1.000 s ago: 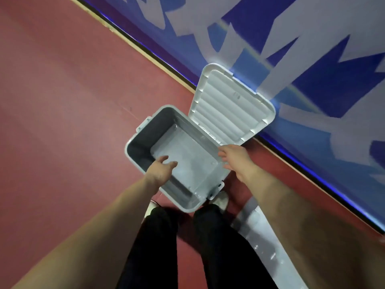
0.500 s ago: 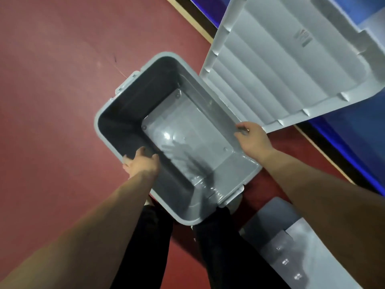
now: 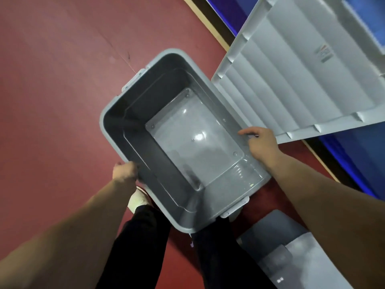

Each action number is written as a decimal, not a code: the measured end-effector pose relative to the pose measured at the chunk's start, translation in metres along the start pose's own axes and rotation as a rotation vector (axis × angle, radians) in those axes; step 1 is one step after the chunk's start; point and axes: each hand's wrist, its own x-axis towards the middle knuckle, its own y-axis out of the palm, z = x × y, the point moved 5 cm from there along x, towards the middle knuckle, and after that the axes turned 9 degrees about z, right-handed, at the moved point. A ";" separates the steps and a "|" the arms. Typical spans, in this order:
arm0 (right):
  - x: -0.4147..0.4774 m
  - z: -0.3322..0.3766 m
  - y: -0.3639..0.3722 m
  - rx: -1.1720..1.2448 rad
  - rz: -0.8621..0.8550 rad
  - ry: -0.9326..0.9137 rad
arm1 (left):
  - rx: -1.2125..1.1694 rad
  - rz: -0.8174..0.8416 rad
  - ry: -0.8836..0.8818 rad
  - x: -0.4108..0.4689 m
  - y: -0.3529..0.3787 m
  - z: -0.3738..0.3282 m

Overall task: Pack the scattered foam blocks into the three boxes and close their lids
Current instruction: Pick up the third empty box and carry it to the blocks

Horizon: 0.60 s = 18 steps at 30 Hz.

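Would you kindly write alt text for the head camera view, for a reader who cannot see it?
A person's left hand and right hand grip opposite rims of an empty grey box, its ribbed lid open, over a red floor.

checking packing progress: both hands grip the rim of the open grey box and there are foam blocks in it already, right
No: the head view shows the grey box empty, with nothing inside. The rest stands: its lid is open, and the left hand and right hand grip its rim.
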 end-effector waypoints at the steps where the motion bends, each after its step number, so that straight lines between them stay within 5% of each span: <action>1: -0.003 0.004 -0.001 0.022 -0.021 0.006 | -0.069 0.012 -0.010 -0.004 -0.005 0.003; 12: -0.039 0.045 0.018 0.207 -0.077 0.222 | -0.529 0.145 0.020 -0.022 -0.071 0.035; 18: -0.073 0.131 0.104 0.168 0.015 0.088 | -0.656 0.206 -0.005 -0.029 -0.174 0.073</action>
